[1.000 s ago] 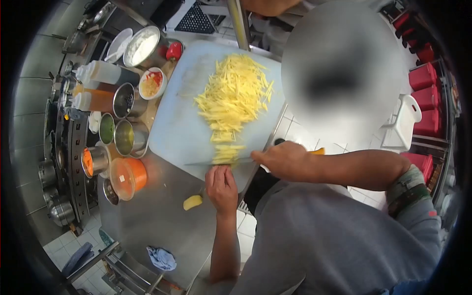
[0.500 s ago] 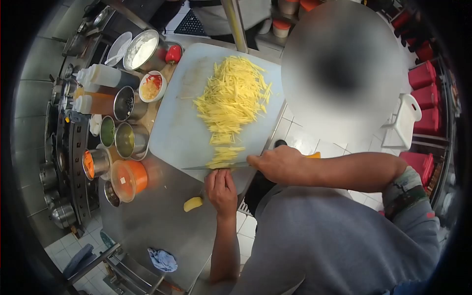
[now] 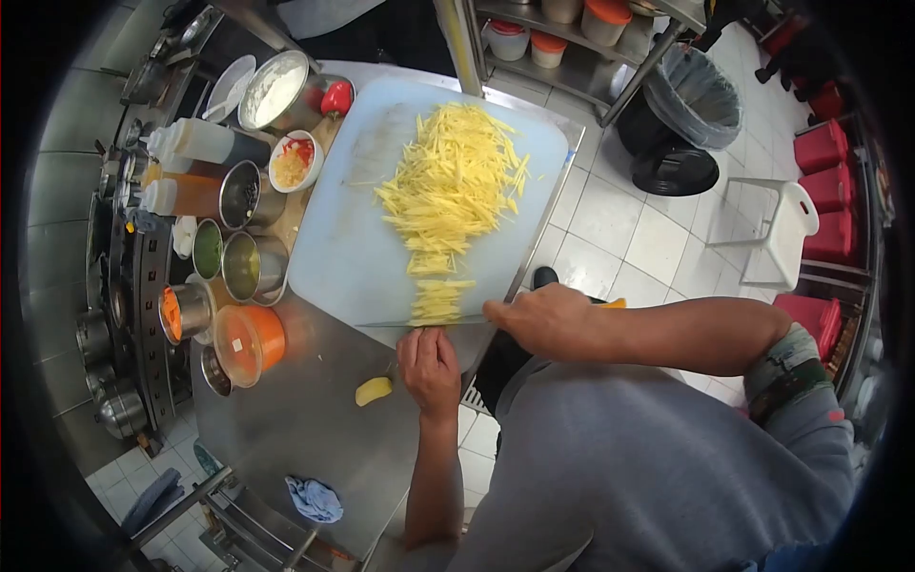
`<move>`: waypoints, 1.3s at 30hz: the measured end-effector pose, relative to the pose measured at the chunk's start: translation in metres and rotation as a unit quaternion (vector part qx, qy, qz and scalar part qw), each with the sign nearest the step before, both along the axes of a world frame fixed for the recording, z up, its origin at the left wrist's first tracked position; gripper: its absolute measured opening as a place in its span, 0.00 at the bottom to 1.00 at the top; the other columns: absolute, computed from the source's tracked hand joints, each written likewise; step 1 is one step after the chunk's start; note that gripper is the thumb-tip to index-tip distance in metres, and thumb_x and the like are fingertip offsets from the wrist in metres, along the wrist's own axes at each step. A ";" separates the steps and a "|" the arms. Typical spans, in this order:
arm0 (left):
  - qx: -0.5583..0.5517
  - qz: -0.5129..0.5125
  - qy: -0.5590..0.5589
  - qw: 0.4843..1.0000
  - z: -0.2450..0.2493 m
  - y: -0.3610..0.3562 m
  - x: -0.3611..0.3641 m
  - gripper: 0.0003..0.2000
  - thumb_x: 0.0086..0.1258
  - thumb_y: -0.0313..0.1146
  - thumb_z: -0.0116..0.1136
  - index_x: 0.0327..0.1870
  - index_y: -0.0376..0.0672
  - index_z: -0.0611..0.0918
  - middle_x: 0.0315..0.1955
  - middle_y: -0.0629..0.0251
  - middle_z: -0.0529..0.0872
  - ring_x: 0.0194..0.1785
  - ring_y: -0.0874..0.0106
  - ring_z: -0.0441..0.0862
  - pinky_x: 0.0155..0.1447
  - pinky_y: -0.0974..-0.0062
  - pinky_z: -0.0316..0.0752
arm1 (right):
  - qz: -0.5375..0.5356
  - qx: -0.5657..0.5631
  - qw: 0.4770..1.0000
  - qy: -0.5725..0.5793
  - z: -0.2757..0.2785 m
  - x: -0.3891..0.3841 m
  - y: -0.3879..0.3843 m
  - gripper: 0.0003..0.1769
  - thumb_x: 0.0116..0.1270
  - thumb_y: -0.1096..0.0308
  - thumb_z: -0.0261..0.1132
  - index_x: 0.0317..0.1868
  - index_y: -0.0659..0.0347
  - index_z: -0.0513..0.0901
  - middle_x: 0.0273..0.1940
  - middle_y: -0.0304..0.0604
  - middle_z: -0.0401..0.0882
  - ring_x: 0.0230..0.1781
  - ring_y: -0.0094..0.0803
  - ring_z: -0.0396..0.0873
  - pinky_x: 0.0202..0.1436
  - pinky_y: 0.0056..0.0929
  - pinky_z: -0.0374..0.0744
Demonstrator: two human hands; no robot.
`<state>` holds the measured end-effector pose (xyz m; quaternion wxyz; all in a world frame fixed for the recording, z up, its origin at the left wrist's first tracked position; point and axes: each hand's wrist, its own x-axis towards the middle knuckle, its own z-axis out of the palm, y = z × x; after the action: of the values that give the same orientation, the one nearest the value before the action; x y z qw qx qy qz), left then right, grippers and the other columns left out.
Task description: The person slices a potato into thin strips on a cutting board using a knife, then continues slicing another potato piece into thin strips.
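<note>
Gone from the upper right since half a second earlier was the blurred round shape, which left the bin (image 3: 696,110) in our sight; both hands had hardly shifted. We saw the right hand (image 3: 543,319) closed round the handle end of the knife (image 3: 391,325), whose long axis ran leftward from that fist across the near part of the board (image 3: 348,276). The left hand (image 3: 429,367) was nearer to us, its fingers bunched and their tips just beside the blade; we could not tell whether they pinned anything beneath. On the blade's far side, straight ahead of those fingertips, lay a short row of strips (image 3: 440,297), and beyond it the pile (image 3: 453,186). All were pale yellow and thin, neatly stacked crosswise near the knife, tangled farther off. One yellow chunk (image 3: 374,391) sat on the steel table (image 3: 286,429), left of the left hand.
</note>
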<state>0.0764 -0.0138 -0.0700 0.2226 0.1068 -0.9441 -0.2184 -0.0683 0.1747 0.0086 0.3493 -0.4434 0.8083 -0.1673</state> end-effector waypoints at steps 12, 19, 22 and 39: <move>-0.011 0.007 -0.013 1.000 -0.007 -0.003 0.009 0.08 0.68 0.20 0.67 0.45 0.39 0.88 0.42 0.57 0.86 0.46 0.53 0.83 0.54 0.57 0.79 | 0.025 0.030 0.999 -0.021 0.015 -0.003 -0.001 0.13 0.73 0.70 0.61 0.55 0.62 0.75 0.32 0.53 0.88 0.34 0.52 0.90 0.34 0.50 0.86; -0.011 0.008 -0.014 1.000 -0.004 -0.002 0.005 0.07 0.68 0.21 0.67 0.46 0.38 0.88 0.41 0.56 0.86 0.45 0.52 0.83 0.53 0.54 0.79 | 0.022 0.023 0.999 -0.025 0.009 -0.005 -0.008 0.12 0.73 0.70 0.60 0.54 0.62 0.77 0.36 0.54 0.89 0.38 0.52 0.91 0.39 0.48 0.86; -0.012 0.016 -0.029 0.999 -0.006 -0.003 0.017 0.06 0.68 0.21 0.67 0.44 0.38 0.87 0.41 0.55 0.86 0.45 0.51 0.83 0.52 0.54 0.79 | 0.031 0.033 0.998 -0.031 0.014 0.002 0.002 0.14 0.72 0.70 0.62 0.55 0.62 0.75 0.32 0.52 0.88 0.34 0.53 0.90 0.34 0.48 0.86; -0.012 0.029 -0.012 0.999 -0.004 0.003 0.013 0.06 0.66 0.20 0.67 0.41 0.39 0.86 0.41 0.57 0.86 0.45 0.54 0.83 0.52 0.56 0.79 | 0.019 0.075 0.993 -0.090 0.013 -0.003 0.000 0.12 0.73 0.72 0.58 0.54 0.62 0.79 0.41 0.56 0.89 0.44 0.53 0.90 0.44 0.48 0.86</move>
<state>0.0891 -0.0109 -0.0737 0.2192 0.1343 -0.9456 -0.1992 -0.0711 0.1742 0.0214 0.4563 -0.4147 0.7749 -0.1391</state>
